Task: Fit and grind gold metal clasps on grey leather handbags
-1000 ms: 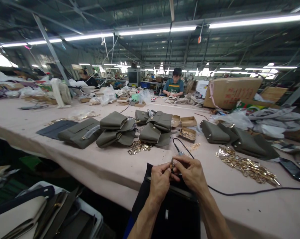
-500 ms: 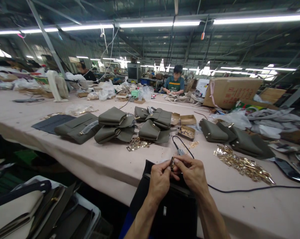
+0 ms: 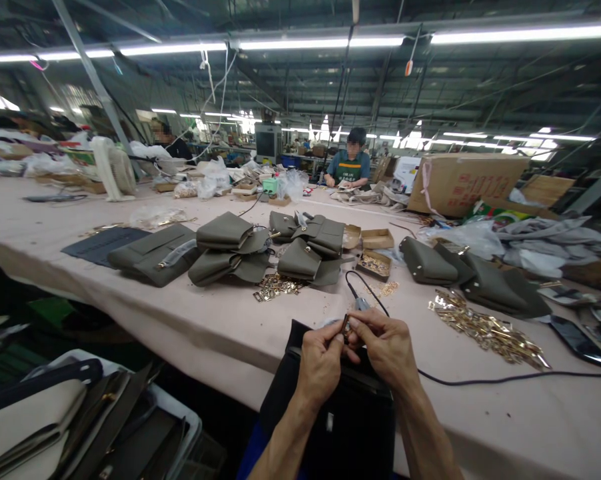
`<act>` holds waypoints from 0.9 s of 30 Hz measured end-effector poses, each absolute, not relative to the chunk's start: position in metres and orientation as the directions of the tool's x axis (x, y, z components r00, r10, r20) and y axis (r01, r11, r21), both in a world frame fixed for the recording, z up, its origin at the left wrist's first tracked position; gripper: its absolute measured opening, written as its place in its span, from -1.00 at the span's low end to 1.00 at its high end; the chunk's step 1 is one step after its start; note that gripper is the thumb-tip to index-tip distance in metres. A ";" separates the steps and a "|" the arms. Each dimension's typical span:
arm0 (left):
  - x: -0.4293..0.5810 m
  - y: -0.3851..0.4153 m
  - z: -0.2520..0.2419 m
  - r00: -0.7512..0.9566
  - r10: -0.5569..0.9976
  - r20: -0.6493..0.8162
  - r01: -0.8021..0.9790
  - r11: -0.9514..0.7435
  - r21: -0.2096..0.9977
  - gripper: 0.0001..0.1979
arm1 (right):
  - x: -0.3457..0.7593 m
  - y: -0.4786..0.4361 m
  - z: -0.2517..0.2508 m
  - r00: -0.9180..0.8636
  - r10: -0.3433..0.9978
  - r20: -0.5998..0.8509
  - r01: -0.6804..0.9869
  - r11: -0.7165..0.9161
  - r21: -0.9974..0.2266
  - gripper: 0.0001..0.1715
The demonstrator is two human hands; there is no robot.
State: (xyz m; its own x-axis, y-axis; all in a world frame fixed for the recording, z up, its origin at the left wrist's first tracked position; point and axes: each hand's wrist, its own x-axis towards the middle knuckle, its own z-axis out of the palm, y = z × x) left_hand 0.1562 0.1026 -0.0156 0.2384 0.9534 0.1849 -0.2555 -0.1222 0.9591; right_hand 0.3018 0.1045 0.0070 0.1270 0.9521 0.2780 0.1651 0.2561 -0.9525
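Small metal fitting point(image 3: 346, 325) is sitting between the fingertips of both hands, above the upper part of a black bag point(image 3: 348, 427); the fingers are partly hiding its shape, and whether it is joined to the bag cannot be told. The left hand point(image 3: 320, 360) is pinching it narrowly on one side, the right hand point(image 3: 391, 347) on the other. The step in hand is apparently fingertip adjustment; the next move is probably calling for two steady, close pinches. Just beyond the grip, a gray corded tool point(image 3: 362, 304) is lying on the table point(image 3: 230, 320). Farther ahead, olive bags point(image 3: 299, 261) and a cardboard tray point(image 3: 373, 273) are resting, while gold-colored hardware point(image 3: 486, 330) is lying heaped to the grip's right.
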 end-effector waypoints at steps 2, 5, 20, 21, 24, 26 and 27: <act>0.156 0.102 -0.016 0.237 0.954 0.185 -0.261 -0.121 0.958 -0.65 | 0.301 0.105 0.007 0.123 0.951 0.285 0.171 0.262 -0.950 -0.67; 0.156 0.102 -0.015 0.232 0.955 0.187 -0.267 -0.122 0.956 -0.65 | 0.302 0.106 0.007 0.116 0.947 0.299 0.177 0.276 -0.945 -0.69; 0.160 0.104 -0.020 0.238 0.957 0.168 -0.286 -0.096 0.954 -0.64 | 0.295 0.101 0.010 0.207 0.914 0.350 0.225 0.303 -0.926 -0.69; 0.160 0.104 -0.019 0.236 0.957 0.169 -0.288 -0.097 0.953 -0.64 | 0.294 0.101 0.009 0.212 0.915 0.343 0.228 0.295 -0.928 -0.68; 0.161 0.101 -0.017 0.220 0.959 0.179 -0.287 -0.111 0.951 -0.64 | 0.295 0.101 0.005 0.217 0.920 0.327 0.224 0.279 -0.934 -0.65; 0.161 0.100 -0.015 0.204 0.960 0.189 -0.276 -0.129 0.953 -0.64 | 0.296 0.101 0.003 0.211 0.918 0.335 0.215 0.291 -0.932 -0.66; 0.161 0.100 -0.015 0.193 0.962 0.193 -0.265 -0.139 0.954 -0.64 | 0.297 0.102 0.003 0.204 0.918 0.340 0.210 0.298 -0.931 -0.68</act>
